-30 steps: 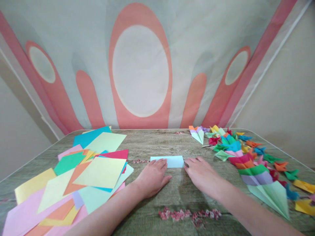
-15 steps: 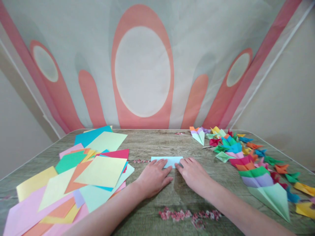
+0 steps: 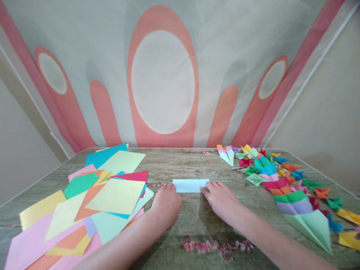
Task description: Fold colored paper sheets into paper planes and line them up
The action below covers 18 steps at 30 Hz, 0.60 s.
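A narrow light-blue strip of folded paper lies flat across the middle of the table. At its left end is my left hand, fingers curled in and covering the near left corner; the thumb is hidden. My right hand is at the other end, with its thumb on the near edge and its fingers bent over the right end. Between the hands most of the strip shows.
Loose coloured paper sheets overlap in a pile on the left. Folded paper planes nest in a row on the right, beside several small folded paper pieces. A patterned cloth hangs behind the wood-grain table.
My left hand has slid left off the middle of the paper strip to its left end, and its spread fingers have curled in. The right hand stays at the right end.
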Each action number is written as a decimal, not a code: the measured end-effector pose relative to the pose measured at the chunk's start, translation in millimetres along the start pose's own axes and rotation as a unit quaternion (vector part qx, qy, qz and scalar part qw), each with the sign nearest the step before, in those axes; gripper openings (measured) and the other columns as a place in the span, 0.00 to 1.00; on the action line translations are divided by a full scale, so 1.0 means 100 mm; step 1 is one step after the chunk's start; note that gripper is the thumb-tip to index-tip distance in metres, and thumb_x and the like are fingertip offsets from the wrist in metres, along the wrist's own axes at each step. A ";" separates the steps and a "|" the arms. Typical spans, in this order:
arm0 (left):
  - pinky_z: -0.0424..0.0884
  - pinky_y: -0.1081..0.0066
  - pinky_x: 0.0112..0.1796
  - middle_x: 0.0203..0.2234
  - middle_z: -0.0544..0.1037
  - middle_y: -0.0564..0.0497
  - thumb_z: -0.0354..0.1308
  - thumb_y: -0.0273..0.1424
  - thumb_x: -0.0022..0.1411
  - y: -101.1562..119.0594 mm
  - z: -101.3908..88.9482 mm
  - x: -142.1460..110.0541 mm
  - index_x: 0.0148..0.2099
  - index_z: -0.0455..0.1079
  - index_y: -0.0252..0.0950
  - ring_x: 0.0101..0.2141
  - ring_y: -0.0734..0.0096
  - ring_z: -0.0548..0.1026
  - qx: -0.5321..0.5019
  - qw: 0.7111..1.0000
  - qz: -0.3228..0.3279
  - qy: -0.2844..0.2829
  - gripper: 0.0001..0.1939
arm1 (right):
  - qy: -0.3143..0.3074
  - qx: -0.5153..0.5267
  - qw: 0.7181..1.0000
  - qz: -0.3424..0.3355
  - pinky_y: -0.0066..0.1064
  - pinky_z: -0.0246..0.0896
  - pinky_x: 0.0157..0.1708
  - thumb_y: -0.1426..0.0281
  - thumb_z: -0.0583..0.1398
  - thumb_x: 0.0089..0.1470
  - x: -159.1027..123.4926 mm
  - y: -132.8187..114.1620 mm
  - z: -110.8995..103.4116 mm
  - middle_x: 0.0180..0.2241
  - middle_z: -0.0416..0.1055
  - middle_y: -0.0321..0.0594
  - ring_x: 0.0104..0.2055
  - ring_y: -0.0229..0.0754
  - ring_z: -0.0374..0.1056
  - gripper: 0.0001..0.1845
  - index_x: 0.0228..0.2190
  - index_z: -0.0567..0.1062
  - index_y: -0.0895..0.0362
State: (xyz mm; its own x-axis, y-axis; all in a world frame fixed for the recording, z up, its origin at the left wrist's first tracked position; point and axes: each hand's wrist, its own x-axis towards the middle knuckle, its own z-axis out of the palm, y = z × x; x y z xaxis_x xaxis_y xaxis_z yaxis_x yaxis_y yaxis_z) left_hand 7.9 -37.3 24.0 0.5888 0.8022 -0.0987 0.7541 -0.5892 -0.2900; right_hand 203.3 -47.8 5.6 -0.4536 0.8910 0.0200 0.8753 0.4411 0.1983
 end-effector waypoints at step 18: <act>0.67 0.68 0.40 0.40 0.72 0.44 0.55 0.37 0.55 -0.53 0.21 0.24 0.46 0.67 0.33 0.39 0.63 0.72 -0.291 0.945 -0.073 0.134 0.17 | 0.058 0.089 0.994 -0.009 0.35 0.58 0.44 0.79 0.51 0.56 0.04 0.10 0.16 0.39 0.69 0.46 0.42 0.45 0.64 0.15 0.39 0.75 0.59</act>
State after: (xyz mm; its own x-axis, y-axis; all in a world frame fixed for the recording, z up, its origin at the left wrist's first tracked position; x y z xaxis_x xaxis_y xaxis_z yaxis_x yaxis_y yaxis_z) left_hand -24.5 15.4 17.1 0.4606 0.8713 0.1693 0.8189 -0.4907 0.2976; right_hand 212.9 -37.8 -7.8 -0.4772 0.8687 0.1329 0.8777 0.4786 0.0235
